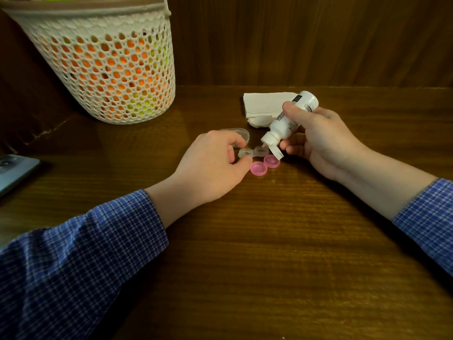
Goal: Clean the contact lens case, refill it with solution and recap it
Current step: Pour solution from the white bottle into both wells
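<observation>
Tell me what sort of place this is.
Probably a home desk or wooden table against a wood-panelled wall: a mesh basket, a phone and folded tissue sit beside the contact lens case on it.

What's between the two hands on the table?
The clear lens case, with two pink caps just in front; the head view shows it.

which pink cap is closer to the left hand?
The nearer pink cap, beside the left hand. The other pink cap lies farther right, under the bottle's flip lid.

basket (pixel 103 69) top cut off by the edge; phone (pixel 14 171) half out of view; bottle (pixel 291 119) label unreadable
</observation>
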Action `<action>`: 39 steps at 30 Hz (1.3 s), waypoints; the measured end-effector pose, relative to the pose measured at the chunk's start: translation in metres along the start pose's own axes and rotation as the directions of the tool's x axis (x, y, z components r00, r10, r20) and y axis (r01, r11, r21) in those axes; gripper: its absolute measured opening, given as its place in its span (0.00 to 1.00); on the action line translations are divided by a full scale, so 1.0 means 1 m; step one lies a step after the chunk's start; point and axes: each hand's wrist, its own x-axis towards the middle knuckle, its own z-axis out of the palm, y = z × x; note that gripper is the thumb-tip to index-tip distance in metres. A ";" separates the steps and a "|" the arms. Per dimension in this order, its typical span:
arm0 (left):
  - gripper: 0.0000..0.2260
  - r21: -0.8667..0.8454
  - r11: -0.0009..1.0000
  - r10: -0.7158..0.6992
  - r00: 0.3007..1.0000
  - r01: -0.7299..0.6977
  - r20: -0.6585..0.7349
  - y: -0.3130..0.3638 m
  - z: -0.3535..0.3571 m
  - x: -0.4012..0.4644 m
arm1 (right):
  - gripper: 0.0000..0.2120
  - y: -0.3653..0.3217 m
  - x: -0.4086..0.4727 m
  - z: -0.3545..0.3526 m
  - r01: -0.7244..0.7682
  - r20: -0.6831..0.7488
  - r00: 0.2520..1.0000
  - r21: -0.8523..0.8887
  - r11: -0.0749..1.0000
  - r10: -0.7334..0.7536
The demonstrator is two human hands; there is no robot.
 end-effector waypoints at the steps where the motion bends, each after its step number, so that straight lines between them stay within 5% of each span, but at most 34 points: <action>1: 0.14 -0.001 1.000 -0.003 1.000 0.003 0.002 0.000 0.000 0.000 | 0.12 0.000 0.000 0.000 -0.001 -0.003 1.000 0.000 1.000 0.001; 15: 0.07 -0.101 0.995 -0.022 0.999 0.019 -0.026 -0.001 -0.003 -0.002 | 0.14 -0.003 -0.003 -0.002 -0.022 0.013 1.000 0.058 0.998 0.021; 24: 0.08 -0.139 0.984 0.112 0.993 -0.116 -0.031 0.027 -0.018 -0.037 | 0.22 -0.010 -0.039 -0.020 -0.051 0.134 0.991 0.175 0.983 0.027; 31: 0.09 -0.123 0.979 0.179 0.976 -0.165 0.120 0.038 -0.010 -0.066 | 0.21 -0.003 -0.070 -0.050 -0.116 0.136 0.985 0.103 0.988 0.102; 39: 0.13 -0.079 0.984 0.166 0.980 -0.158 0.113 0.036 -0.008 -0.061 | 0.21 -0.004 -0.068 -0.048 -0.075 0.155 0.985 -0.019 0.997 0.077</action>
